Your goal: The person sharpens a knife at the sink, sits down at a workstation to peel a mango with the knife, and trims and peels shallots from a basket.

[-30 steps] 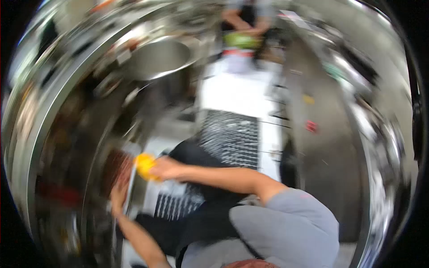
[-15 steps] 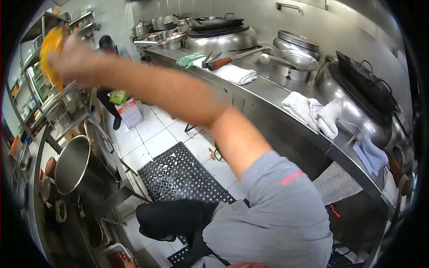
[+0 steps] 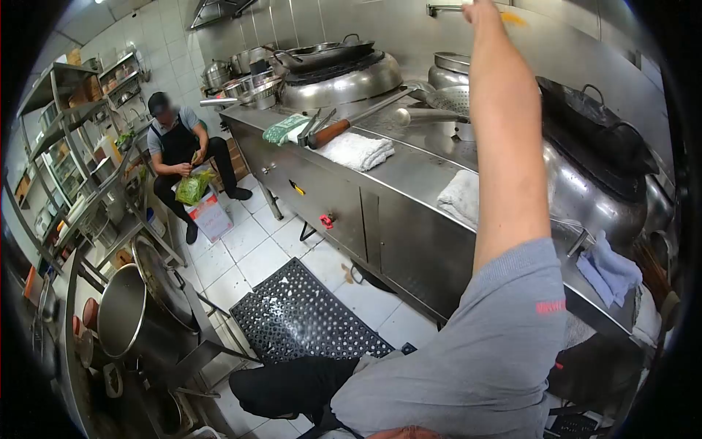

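Observation:
My right arm reaches up across the view, and my right hand (image 3: 480,10) is cut off by the top edge, in front of the steel back wall. Close to its right is a blurred yellow-orange thing (image 3: 514,19); whether my fingers touch it cannot be made out. Below and around the arm are a white folded towel (image 3: 459,197), a perforated strainer (image 3: 447,100) and a dark wok (image 3: 596,135) on a rounded steel burner. My left hand is out of view.
A steel counter (image 3: 417,164) with a wok, ladle and towels runs along the right. A large pot (image 3: 122,311) and shelves stand left. A seated person (image 3: 179,143) handles green vegetables (image 3: 192,188) over a box (image 3: 210,218). A black mat (image 3: 303,311) lies on the tiles.
My right hand has swung from the upper left to the top right. The yellow-orange thing, earlier in that hand, now shows beside it. My left hand, earlier at a meat tray, has left the view.

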A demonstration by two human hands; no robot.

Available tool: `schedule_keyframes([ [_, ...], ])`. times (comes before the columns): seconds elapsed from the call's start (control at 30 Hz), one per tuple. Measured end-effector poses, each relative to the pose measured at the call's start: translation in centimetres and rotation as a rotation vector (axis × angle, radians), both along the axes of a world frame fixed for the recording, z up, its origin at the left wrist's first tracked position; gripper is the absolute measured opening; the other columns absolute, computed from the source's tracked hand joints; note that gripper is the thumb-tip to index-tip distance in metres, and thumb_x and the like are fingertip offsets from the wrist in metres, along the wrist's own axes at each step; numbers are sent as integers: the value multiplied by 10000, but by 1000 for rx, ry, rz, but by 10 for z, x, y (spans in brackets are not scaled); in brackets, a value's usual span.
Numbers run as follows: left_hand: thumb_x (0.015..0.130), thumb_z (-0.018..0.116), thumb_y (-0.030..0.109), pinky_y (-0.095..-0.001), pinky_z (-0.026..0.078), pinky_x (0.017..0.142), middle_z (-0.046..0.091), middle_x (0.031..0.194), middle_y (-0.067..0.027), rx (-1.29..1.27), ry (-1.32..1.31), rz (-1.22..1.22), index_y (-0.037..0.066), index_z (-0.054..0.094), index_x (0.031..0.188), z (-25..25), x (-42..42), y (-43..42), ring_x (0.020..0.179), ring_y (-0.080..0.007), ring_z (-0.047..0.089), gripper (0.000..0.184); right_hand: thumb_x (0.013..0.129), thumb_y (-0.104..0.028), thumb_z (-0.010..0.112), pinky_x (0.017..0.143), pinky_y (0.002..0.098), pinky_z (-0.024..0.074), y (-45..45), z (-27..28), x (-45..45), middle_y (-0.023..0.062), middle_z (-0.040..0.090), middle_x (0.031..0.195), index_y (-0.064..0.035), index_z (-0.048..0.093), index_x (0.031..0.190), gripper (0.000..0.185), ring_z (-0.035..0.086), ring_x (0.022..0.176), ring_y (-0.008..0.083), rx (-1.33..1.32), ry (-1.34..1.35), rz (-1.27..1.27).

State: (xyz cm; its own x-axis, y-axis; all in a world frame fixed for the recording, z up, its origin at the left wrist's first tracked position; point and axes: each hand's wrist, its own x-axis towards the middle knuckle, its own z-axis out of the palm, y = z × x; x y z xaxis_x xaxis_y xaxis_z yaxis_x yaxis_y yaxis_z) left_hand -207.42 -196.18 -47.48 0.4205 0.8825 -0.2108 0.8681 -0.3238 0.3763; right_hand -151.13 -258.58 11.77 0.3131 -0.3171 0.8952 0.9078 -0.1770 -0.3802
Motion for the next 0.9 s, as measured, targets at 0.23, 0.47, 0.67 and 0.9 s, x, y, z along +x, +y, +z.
schedule_keyframes([
  [0.23,960,584,347,-359,450,961,627,1262,-202,9,-111,-40,-50,564,1292,-4,-17,4,1134,-256,607,518,946,-221,552,663,415,515,-35,-93,37,142,630,845,-59,605,956,170,638,765,265,-324,438,-764],
  [0.47,956,591,333,-358,440,992,628,1272,-190,62,-436,205,-54,562,1292,-39,-161,-17,1165,-261,597,513,971,-282,536,716,417,511,230,-104,-41,167,656,883,-46,637,1011,259,650,818,282,-727,-345,-463],
  [0.67,958,615,298,-330,474,915,694,1115,-155,234,-765,879,-16,656,1170,-94,-264,-129,1050,-218,637,381,993,-334,522,762,418,507,548,-247,-286,189,677,916,-35,664,1058,337,661,864,297,-987,-661,798],
  [0.9,1024,408,451,-358,363,1082,528,1395,-131,49,-1439,1508,-29,475,1392,-144,-197,-290,1273,-271,497,609,943,-474,578,744,449,513,645,-670,-293,246,690,982,23,683,976,509,676,902,346,-1726,452,985],
])
